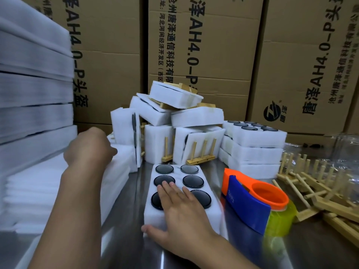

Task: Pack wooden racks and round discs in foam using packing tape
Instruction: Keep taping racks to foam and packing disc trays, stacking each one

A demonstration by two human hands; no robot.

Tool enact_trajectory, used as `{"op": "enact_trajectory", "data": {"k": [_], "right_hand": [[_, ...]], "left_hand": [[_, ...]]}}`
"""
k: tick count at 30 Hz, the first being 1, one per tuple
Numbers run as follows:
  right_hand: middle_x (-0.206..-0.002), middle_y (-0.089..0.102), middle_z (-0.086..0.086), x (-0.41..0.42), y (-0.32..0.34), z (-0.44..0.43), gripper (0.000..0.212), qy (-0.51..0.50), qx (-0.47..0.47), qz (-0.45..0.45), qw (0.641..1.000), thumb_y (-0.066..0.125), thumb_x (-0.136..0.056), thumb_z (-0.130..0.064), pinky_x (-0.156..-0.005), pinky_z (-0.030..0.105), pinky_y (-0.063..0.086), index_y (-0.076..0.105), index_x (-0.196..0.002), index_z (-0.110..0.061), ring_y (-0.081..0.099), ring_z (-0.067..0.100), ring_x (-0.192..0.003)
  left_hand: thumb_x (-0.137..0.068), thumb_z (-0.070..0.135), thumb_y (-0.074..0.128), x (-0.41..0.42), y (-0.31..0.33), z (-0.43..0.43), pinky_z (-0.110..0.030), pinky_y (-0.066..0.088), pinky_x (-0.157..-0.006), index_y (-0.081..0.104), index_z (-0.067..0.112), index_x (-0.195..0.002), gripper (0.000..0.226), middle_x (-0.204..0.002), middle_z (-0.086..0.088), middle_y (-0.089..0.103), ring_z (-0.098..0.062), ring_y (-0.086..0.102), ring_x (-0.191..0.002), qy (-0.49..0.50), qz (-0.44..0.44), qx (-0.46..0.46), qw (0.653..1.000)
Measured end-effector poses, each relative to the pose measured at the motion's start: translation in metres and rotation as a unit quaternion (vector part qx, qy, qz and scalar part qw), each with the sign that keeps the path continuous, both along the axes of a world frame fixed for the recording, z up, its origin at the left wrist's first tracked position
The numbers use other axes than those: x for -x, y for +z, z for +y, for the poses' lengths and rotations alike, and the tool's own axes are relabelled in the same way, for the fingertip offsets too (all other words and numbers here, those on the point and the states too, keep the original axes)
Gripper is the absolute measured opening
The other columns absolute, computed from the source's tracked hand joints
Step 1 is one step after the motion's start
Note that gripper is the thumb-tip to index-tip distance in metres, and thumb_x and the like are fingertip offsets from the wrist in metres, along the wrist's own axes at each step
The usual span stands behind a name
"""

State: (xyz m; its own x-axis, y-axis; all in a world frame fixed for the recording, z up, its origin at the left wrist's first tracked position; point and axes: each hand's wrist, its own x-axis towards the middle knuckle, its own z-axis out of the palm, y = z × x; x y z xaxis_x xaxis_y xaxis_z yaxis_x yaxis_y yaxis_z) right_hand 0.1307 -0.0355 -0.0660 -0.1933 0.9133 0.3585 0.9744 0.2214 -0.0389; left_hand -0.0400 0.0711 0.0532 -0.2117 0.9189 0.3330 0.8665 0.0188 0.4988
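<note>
My right hand lay flat on the foam tray, fingers straight, thumb at its near edge. I pressed down so the tray would not slide on the shiny table. Six round discs sat in its holes, and my fingers covered part of the near ones. My left hand reached to the pile of foam sheets beside the tray, maybe for a cover. Its fingers were hidden and blurry, so I cannot tell if it gripped a sheet. The tape dispenser stood just right of the tray, close for taping. Loose wooden racks lay further right.
</note>
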Motion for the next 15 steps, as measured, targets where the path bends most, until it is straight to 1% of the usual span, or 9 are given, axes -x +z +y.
{"op": "enact_trajectory", "data": {"k": [1, 2, 3, 5, 7, 8, 10, 12, 15], "right_hand": [[-0.161, -0.005, -0.002, 0.0, 0.001, -0.001, 0.089, 0.007, -0.002, 0.014, 1.0, 0.038, -0.087, -0.066, -0.115, 0.031, -0.012, 0.002, -0.153, -0.017, -0.008, 0.011, -0.146], [-0.16, -0.005, -0.004, 0.001, 0.002, -0.002, 0.088, 0.015, -0.006, 0.033, 0.999, 0.038, -0.088, -0.067, -0.115, 0.03, -0.011, 0.004, -0.153, -0.019, -0.009, 0.009, -0.146], [-0.16, -0.004, -0.006, 0.001, 0.004, -0.003, 0.085, 0.02, -0.01, 0.052, 0.998, 0.038, -0.088, -0.066, -0.115, 0.029, -0.01, 0.006, -0.153, -0.021, -0.009, 0.008, -0.145], [-0.16, 0.0, -0.007, 0.0, 0.005, -0.004, 0.081, 0.024, -0.018, 0.068, 0.997, 0.039, -0.088, -0.065, -0.115, 0.027, -0.008, 0.011, -0.152, -0.024, -0.007, 0.006, -0.145], [-0.16, 0.005, -0.006, -0.001, 0.005, -0.004, 0.077, 0.025, -0.031, 0.064, 0.997, 0.04, -0.088, -0.064, -0.115, 0.028, -0.005, 0.016, -0.151, -0.025, -0.004, 0.008, -0.145], [-0.159, 0.007, -0.006, -0.001, 0.004, -0.004, 0.076, 0.026, -0.034, 0.062, 0.997, 0.04, -0.088, -0.064, -0.114, 0.028, -0.005, 0.018, -0.15, -0.025, -0.003, 0.009, -0.145], [-0.159, 0.01, -0.005, 0.0, 0.003, -0.004, 0.074, 0.028, -0.034, 0.064, 0.997, 0.04, -0.088, -0.063, -0.114, 0.028, -0.005, 0.021, -0.149, -0.025, -0.001, 0.009, -0.145], [-0.158, 0.012, -0.005, 0.0, 0.002, -0.003, 0.072, 0.029, -0.037, 0.071, 0.996, 0.04, -0.088, -0.063, -0.114, 0.028, -0.006, 0.024, -0.148, -0.026, -0.001, 0.008, -0.144], [-0.157, 0.017, -0.007, -0.001, 0.003, -0.003, 0.068, 0.04, -0.064, 0.092, 0.993, 0.04, -0.089, -0.062, -0.112, 0.023, -0.007, 0.029, -0.146, -0.026, 0.002, 0.006, -0.143]], "left_hand": [[-0.079, 0.015, 0.067, -0.002, 0.001, -0.002, -0.029, 0.042, -0.058, 0.068, 0.01, -0.088, 0.01, -0.079, -0.009, 0.062, -0.028, 0.057, -0.072, 0.006, -0.01, -0.031, 0.999], [-0.078, 0.013, 0.066, -0.004, 0.001, -0.005, -0.028, 0.04, -0.057, 0.07, 0.013, -0.092, 0.014, -0.081, -0.008, 0.063, -0.028, 0.057, -0.073, 0.008, -0.011, -0.056, 0.998], [-0.078, 0.014, 0.067, -0.007, 0.001, -0.006, -0.028, 0.04, -0.058, 0.069, 0.016, -0.102, 0.024, -0.089, -0.007, 0.065, -0.028, 0.058, -0.079, 0.0, -0.002, -0.065, 0.998], [-0.077, 0.019, 0.073, -0.011, -0.001, -0.007, -0.033, 0.047, -0.073, 0.055, 0.023, -0.129, 0.055, -0.118, -0.006, 0.062, -0.029, 0.058, -0.101, -0.036, 0.031, -0.009, 0.999], [-0.074, 0.02, 0.077, -0.01, -0.003, -0.007, -0.042, 0.047, -0.091, 0.043, 0.021, -0.139, 0.073, -0.131, -0.009, 0.054, -0.031, 0.053, -0.113, -0.058, 0.045, 0.073, 0.995], [-0.074, 0.019, 0.078, -0.008, -0.002, -0.008, -0.045, 0.045, -0.096, 0.043, 0.02, -0.139, 0.075, -0.133, -0.01, 0.052, -0.032, 0.051, -0.115, -0.058, 0.042, 0.093, 0.993], [-0.074, 0.019, 0.078, -0.001, -0.001, -0.009, -0.046, 0.043, -0.098, 0.044, 0.021, -0.139, 0.074, -0.137, -0.01, 0.049, -0.033, 0.048, -0.119, -0.047, 0.02, 0.083, 0.995], [-0.075, 0.019, 0.077, 0.003, -0.001, -0.011, -0.043, 0.046, -0.093, 0.048, 0.021, -0.137, 0.068, -0.136, -0.01, 0.051, -0.033, 0.05, -0.118, -0.04, -0.002, 0.043, 0.998], [-0.078, 0.018, 0.073, 0.001, 0.0, -0.013, -0.041, 0.05, -0.082, 0.06, 0.02, -0.124, 0.047, -0.122, -0.011, 0.061, -0.033, 0.057, -0.103, -0.02, -0.01, -0.044, 0.999]]}}
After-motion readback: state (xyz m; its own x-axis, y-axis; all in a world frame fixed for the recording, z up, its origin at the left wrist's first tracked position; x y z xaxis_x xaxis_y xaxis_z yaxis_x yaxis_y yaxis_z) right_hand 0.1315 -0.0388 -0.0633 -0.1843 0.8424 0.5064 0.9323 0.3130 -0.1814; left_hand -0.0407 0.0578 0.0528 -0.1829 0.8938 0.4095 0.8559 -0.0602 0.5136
